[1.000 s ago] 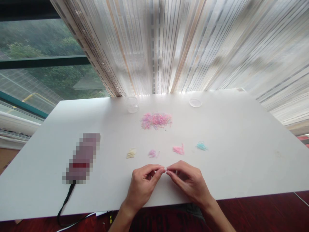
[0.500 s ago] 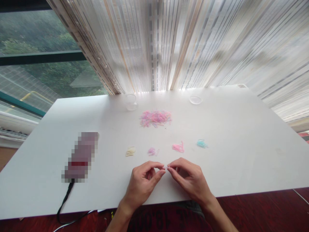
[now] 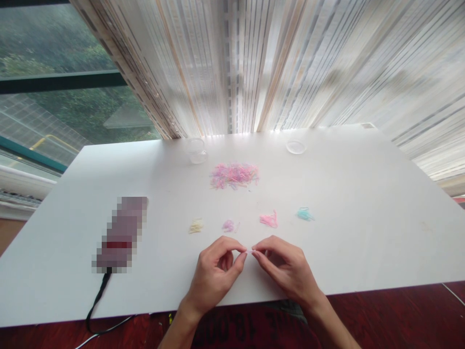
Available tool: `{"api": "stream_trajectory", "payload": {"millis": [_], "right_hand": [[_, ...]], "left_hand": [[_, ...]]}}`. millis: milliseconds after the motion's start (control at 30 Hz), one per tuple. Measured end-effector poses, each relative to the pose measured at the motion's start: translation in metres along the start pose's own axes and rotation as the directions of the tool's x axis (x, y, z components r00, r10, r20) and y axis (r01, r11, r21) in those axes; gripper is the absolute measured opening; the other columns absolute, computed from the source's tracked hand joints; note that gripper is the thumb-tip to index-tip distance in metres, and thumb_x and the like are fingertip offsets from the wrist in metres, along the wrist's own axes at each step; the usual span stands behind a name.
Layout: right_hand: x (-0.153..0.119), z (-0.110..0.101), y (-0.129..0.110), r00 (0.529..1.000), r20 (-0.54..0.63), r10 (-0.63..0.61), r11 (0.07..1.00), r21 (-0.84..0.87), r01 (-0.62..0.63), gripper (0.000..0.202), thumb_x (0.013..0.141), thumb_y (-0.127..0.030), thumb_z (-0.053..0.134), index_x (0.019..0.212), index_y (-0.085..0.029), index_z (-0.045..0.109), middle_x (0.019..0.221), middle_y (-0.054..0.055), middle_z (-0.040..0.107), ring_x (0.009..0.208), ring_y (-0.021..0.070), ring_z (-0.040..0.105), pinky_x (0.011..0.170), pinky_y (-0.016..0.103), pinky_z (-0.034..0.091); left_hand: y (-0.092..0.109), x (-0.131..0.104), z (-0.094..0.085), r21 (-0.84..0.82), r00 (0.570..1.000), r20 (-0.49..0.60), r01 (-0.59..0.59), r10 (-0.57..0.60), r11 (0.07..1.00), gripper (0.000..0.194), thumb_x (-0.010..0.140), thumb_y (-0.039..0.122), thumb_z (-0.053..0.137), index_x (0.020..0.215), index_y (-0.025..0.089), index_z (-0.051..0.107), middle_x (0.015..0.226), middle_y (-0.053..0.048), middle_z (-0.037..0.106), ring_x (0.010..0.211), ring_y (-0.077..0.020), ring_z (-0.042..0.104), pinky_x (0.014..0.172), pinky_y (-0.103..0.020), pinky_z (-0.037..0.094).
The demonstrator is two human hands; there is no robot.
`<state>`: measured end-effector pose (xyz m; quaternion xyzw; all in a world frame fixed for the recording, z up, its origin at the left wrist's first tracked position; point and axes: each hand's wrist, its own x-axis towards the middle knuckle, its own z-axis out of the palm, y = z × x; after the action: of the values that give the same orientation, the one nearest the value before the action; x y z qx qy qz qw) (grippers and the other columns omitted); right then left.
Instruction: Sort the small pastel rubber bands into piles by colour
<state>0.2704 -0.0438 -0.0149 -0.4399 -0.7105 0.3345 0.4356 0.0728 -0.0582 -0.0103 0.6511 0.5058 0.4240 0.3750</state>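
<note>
- The person's left hand (image 3: 218,272) and right hand (image 3: 287,267) meet tip to tip above the near part of the white worktop (image 3: 366,208), both pinched narrow on a small pale purple-pink strand (image 3: 249,251) that bridges the short gap between them
- The worktop's near edge runs beneath the forearms; to the right of the right hand a broad white stretch reaches the right edge, and to the left of the left hand another stretch reaches a dark cable (image 3: 97,301)
- Each hand bends thumb and forefinger into a rounded loop, wrists low and apart, forearms angling inward from the bottom of the view
- Just beyond the hands, four little piles stand apart in a loose row, left to right: a yellow pile (image 3: 196,226), a purple pile (image 3: 228,226) with a stray piece beside it, a pink pile (image 3: 269,219) and a blue pile (image 3: 304,214)
- Farther out lies a larger mixed heap (image 3: 234,175), mostly pink and purple
- Near the far edge sit a transparent container (image 3: 197,151), at the left, whose contents cannot be made out, and a transparent round dish or lid (image 3: 296,147), at the right
- On the left lies a pixelated purple object (image 3: 119,232), joined to the cable
- A striped curtain (image 3: 232,63) hangs beyond the far edge
</note>
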Motion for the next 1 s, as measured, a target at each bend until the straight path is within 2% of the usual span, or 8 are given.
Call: {"api": "stream_trajectory", "payload": {"millis": [167,333,600,800,1000], "right_hand": [[0.0001,-0.0002,-0.0009,1.0,0.023,-0.014,1.0,-0.003,0.014,0.012,0.1,-0.024,0.065,0.093,-0.021,0.075,0.08,0.003,0.077,0.068,0.0145,0.07,0.066,0.024,0.059],[-0.0003,-0.0005,-0.0013,0.999,0.041,-0.025,1.0,0.002,0.025,0.011,0.099,-0.022,0.066,0.094,-0.022,0.075,0.08,0.003,0.078,0.069,0.015,0.071,0.066,0.024,0.059],[0.0005,0.0006,-0.0018,0.998,-0.003,-0.065,0.998,0.025,0.065,0.01,0.096,-0.016,0.068,0.093,-0.023,0.074,0.079,0.001,0.077,0.069,0.0143,0.071,0.067,0.022,0.059],[-0.0008,-0.0003,-0.0037,0.995,-0.043,-0.088,0.995,0.033,0.089,0.011,0.095,-0.013,0.069,0.094,-0.022,0.074,0.08,0.002,0.077,0.069,0.0148,0.072,0.067,0.023,0.06],[-0.0013,-0.0006,-0.0045,0.997,-0.051,-0.064,0.996,0.052,0.067,0.01,0.096,-0.017,0.067,0.093,-0.023,0.075,0.078,0.003,0.078,0.068,0.0162,0.072,0.065,0.025,0.061]], "left_hand": [[0.0028,0.0006,-0.0031,-0.044,1.0,0.005,-0.012,0.012,0.999,0.006,0.092,0.015,0.068,0.09,0.019,0.071,0.082,-0.001,0.067,0.058,-0.0094,0.052,0.055,-0.02,0.045],[0.0008,-0.0012,-0.0047,-0.075,0.999,0.025,0.032,-0.03,0.997,0.005,0.091,0.016,0.067,0.09,0.019,0.07,0.082,-0.002,0.067,0.06,-0.0103,0.053,0.057,-0.021,0.045],[-0.0007,0.0011,-0.0056,-0.095,0.994,0.043,0.103,-0.099,0.99,0.004,0.091,0.018,0.067,0.088,0.018,0.069,0.077,-0.001,0.063,0.058,-0.0102,0.049,0.054,-0.02,0.043],[0.0001,0.0005,-0.0043,-0.086,0.994,0.043,0.1,-0.097,0.991,0.003,0.091,0.017,0.067,0.088,0.018,0.069,0.077,0.0,0.063,0.058,-0.0102,0.05,0.055,-0.02,0.043],[0.0012,0.0003,-0.0052,-0.116,0.994,0.06,0.101,-0.095,0.988,0.004,0.09,0.017,0.069,0.087,0.019,0.07,0.078,-0.001,0.065,0.06,-0.0111,0.052,0.056,-0.021,0.045]]}}
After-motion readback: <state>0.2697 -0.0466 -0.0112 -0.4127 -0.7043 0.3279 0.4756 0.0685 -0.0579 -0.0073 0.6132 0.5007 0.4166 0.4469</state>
